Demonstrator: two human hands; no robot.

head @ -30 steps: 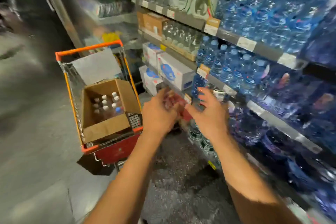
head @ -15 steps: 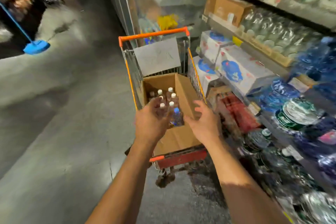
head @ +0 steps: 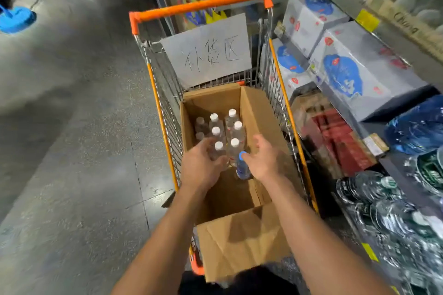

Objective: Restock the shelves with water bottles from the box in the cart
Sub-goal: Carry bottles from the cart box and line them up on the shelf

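A cardboard box (head: 261, 112) sits open in an orange-trimmed wire cart (head: 199, 6). Several clear water bottles with white caps (head: 237, 124) stand upright at the box's far end, and one blue-capped bottle (head: 242, 169) stands nearest me. My left hand (head: 200, 167) reaches into the box, and its fingers and thumb curl round the nearest white-capped bottle (head: 218, 146). My right hand (head: 265, 161) is beside the blue-capped bottle with its fingers spread and its thumb at the cap. On the right, the shelves (head: 393, 165) hold wrapped packs of bottled water.
A paper sign (head: 208, 50) with handwriting hangs at the cart's far end. White and blue cartons (head: 354, 72) and a red pack (head: 335, 141) sit on the lower shelf beside the cart. A blue mop head (head: 16, 19) lies on the grey floor at far left.
I turned from the shelf to the cart. Both hands moved away from the shelf, over the cart and down into the box, and the left hand has closed round a bottle.
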